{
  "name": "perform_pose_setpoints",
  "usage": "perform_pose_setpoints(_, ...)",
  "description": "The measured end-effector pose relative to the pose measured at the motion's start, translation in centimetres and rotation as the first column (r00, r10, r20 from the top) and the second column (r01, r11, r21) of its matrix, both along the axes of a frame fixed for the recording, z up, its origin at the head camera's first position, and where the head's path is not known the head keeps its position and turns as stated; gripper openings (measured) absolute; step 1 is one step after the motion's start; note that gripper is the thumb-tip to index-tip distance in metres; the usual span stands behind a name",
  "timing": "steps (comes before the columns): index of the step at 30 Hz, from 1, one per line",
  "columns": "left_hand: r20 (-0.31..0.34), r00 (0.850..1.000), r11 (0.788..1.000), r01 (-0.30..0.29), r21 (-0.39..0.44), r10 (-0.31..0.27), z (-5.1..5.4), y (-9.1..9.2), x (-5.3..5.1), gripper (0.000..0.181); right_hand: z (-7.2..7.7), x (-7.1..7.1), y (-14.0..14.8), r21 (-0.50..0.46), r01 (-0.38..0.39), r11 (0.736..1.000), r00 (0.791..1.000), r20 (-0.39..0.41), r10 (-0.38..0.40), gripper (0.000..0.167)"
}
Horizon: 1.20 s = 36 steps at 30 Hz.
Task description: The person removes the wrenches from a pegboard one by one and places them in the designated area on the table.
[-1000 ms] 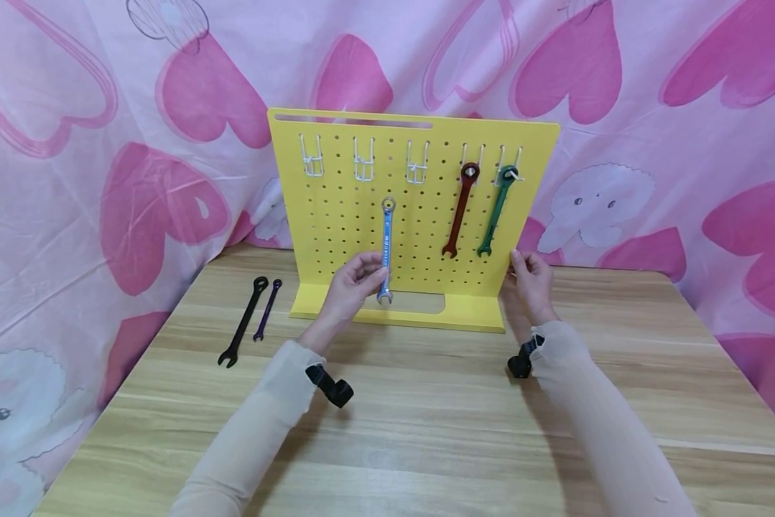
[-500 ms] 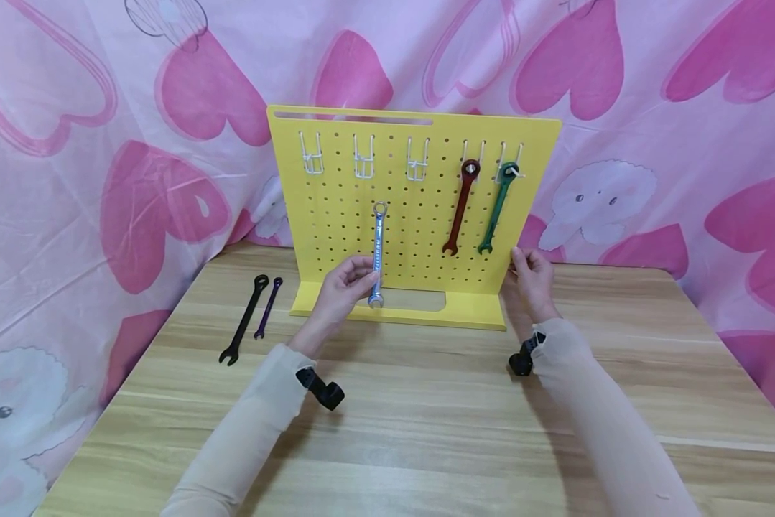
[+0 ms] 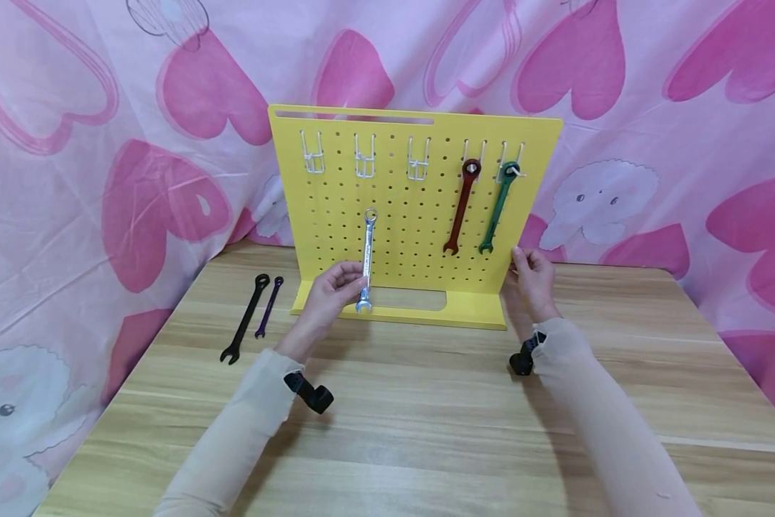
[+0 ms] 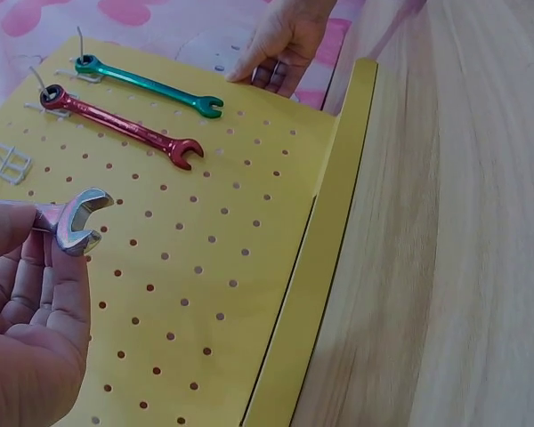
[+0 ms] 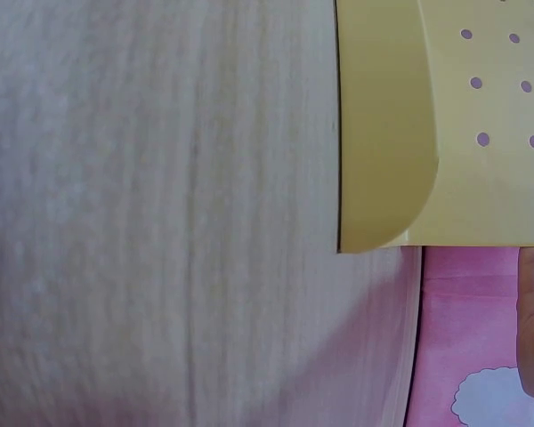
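Observation:
My left hand pinches a silver combination wrench near its open-end jaw, the ring end pointing up. The wrench is held in front of a yellow pegboard, below the hooks. In the left wrist view its open end sticks out past the thumb and fingers. My right hand holds the board's right edge, its thumb at the edge and the other fingers partly hidden behind it. A red wrench and a green wrench hang by their ring ends on the right-hand hooks.
Three white wire hooks, left, middle and right, carry nothing. A black wrench and a smaller purple wrench lie on the wooden table left of the board. A pink curtain hangs behind.
My left hand has drawn the silver wrench leftward and slightly lower, towards me. The right hand stays at the board's edge.

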<state>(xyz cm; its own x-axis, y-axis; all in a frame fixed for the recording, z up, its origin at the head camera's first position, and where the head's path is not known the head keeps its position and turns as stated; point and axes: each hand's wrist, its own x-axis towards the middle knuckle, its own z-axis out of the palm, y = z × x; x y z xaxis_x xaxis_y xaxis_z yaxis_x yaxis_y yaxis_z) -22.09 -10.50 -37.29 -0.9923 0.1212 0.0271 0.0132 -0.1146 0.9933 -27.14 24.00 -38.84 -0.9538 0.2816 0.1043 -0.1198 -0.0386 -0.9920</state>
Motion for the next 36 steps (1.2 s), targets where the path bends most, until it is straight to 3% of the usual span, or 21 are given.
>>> perform_pose_setpoints(9, 0.026, 1.000, 1.000, -0.007, -0.001, 0.007, -0.4, -1.3, 0.1, 0.016, -0.4, -0.3, 0.2, -0.022, -0.019, 1.000, 1.000, -0.022, 0.018, 0.022)
perform_pose_setpoints(16, 0.050, 0.999, 1.000, -0.016, -0.024, 0.017, -0.7, -2.3, 0.3, 0.017, -1.6, -1.2, 0.7, 0.027, 0.019, 0.999, 1.000, -0.011, -0.019, 0.020)
perform_pose_setpoints(26, 0.073, 0.997, 0.999, -0.016, -0.036, 0.018, -0.8, -3.7, 0.5, 0.013, -1.7, -1.2, 0.8, 0.052, 0.018, 0.999, 1.000, 0.012, -0.018, 0.023)
perform_pose_setpoints(36, 0.087, 0.995, 0.997, -0.042, -0.061, 0.047, -1.3, -5.3, 0.5, 0.012, -1.9, -1.5, 0.7, -0.021, 0.036, 0.999, 0.999, -0.002, -0.036, 0.022)
